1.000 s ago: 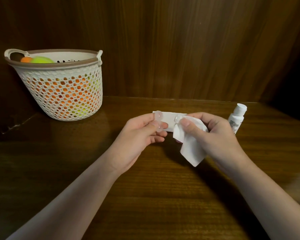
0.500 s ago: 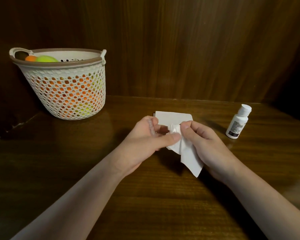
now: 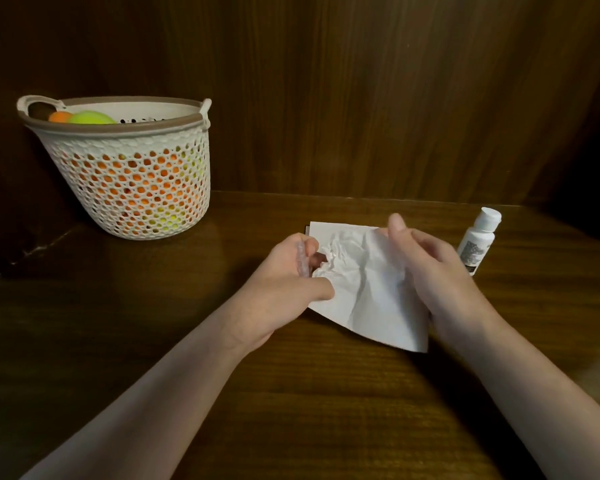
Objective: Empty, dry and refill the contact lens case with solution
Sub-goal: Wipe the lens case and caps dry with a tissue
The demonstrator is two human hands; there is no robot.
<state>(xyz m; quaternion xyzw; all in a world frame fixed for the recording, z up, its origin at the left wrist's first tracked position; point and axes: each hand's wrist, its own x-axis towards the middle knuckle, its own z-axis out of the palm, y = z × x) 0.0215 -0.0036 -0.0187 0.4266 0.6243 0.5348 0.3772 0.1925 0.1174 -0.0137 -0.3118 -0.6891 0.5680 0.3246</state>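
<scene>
Right now the left hand (image 3: 284, 275) is closed around the contact lens case (image 3: 302, 259), a clear little piece seen edge-on between the fingers and the thumb, just left of the picture's centre. That thumb also pins the near corner of the tissue (image 3: 368, 289) against the hand. The right hand (image 3: 426, 268) pinches the tissue's far edge between thumb and fingers, so the sheet hangs spread between both hands, crumpled where it meets the case. Whether the case's wells face the tissue cannot be told from this angle.

By my reading, the step in hand is the drying — the case looks emptied and the tissue is being readied for a fresh wipe. To do it well, I would bring an unused patch of the sheet over a fingertip, press it into each well in turn and twist gently, keeping the left grip firm but light, since the case is small, smooth and likely slippery when damp. Thin tissue tears and sheds when wet, so short dabs should beat hard rubbing.

Beyond the hands, a second white sheet (image 3: 329, 228) lies flat on the wooden table (image 3: 291, 393) at twelve o'clock. The solution bottle (image 3: 478, 240) stands capped at two o'clock, just beside the right hand — within easy reach for refilling. A perforated basket (image 3: 136, 188) holding coloured balls sits well apart at ten o'clock.
</scene>
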